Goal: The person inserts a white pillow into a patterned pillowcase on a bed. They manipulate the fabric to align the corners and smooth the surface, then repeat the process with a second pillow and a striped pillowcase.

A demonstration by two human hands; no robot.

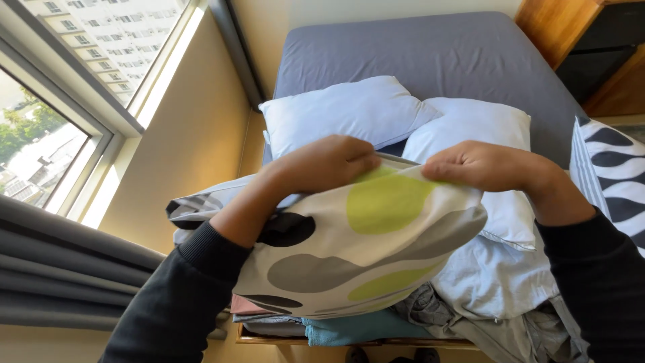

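At the bottom centre of the frame lies a heap of folded and crumpled laundry [376, 323], teal, pink and grey, on the foot of the bed. Just above it, at mid-frame, both hands hold up a patterned pillowcase [363, 249], cream with grey, black and lime blobs. The left hand [329, 165] curls its fingers over the upper edge and pinches the cloth; the right hand [480, 165] does the same at the other end, fingers pressed together on the hem.

The pillowcase's long axis runs left to right across the frame, its gripped edge pointing towards the top and the slack body hanging down. Its open end probably lies at that edge, though the fold hides it.

If either pinch loosens, that corner would likely drop and the cloth would sag onto the heap, mixing with it.

Beyond sit two white pillows [349, 111] on the grey sheet [416, 50]. A striped cushion [611, 181] lies at the right edge.
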